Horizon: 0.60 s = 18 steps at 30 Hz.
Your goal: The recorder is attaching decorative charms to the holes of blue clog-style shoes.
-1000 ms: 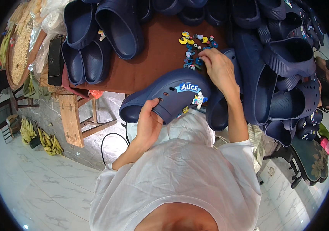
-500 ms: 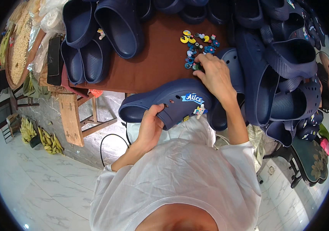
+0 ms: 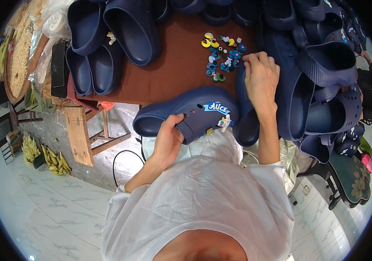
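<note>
Holding a navy clog (image 3: 210, 95) in the left hand (image 3: 167, 141), wrapped around the near side, with the thumb pressed by the vent holes and the other fingers mostly hidden. Held just beside the near edge of the brown-covered counter (image 3: 173, 65), above the lap, with the heel opening to the left and the toe to the right. Fitted on the side with a blue-and-white banner charm (image 3: 217, 107), a white figure charm (image 3: 225, 123) and a small yellow charm (image 3: 209, 131). Raising the right hand (image 3: 262, 78) over a second clog (image 3: 248, 129), just right of the loose charms (image 3: 212, 66), with fingers bent and drawn together; cannot tell how tightly, or with what between the tips. Spread in a small cluster on the counter, mostly blue and yellow. Surrounded by more clogs: some at the far left, including a large upright clog (image 3: 131, 35), and a heaped stack (image 3: 297, 91) at the right. Lower left, on the floor, near a wooden stool (image 3: 78, 135), some yellow bananas (image 3: 55, 162)
</note>
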### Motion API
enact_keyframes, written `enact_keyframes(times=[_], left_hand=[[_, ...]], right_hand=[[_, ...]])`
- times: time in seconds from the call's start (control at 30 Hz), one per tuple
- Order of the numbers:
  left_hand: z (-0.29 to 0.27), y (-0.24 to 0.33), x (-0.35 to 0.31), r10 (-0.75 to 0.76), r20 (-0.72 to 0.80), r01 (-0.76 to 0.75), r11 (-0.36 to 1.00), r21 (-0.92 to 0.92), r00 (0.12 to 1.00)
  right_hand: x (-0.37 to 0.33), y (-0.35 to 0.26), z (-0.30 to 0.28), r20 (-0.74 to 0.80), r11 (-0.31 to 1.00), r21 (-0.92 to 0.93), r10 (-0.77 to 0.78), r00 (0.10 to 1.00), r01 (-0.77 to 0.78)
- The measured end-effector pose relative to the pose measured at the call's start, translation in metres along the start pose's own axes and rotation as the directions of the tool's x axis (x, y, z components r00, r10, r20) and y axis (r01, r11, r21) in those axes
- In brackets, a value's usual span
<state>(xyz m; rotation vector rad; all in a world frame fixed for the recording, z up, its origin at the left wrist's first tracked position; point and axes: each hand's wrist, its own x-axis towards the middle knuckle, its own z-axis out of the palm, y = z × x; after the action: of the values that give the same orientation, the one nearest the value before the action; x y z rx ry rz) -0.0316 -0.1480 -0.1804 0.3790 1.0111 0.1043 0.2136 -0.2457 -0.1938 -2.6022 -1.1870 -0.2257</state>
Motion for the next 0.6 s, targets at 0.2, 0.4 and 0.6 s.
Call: enact_keyframes(times=[0.2,0.4,0.6], left_hand=[[0.005,0.006,-0.003,0.018,0.012,-0.018,1.000,-0.019,1.000],[0.008,0.012,0.000,0.036,-0.006,-0.036,0.999,-0.033,0.999],[0.008,0.012,0.004,0.026,0.025,-0.024,0.998,-0.061,0.999]], right_hand=[[0.002,0.000,0.019,0.103,0.988,-0.120,-0.087,0.991,0.099],[0.008,-0.002,0.038,0.166,0.968,-0.203,-0.115,0.979,0.148],[0.006,-0.001,0.033,0.174,0.986,-0.039,-0.156,0.972,0.165]])
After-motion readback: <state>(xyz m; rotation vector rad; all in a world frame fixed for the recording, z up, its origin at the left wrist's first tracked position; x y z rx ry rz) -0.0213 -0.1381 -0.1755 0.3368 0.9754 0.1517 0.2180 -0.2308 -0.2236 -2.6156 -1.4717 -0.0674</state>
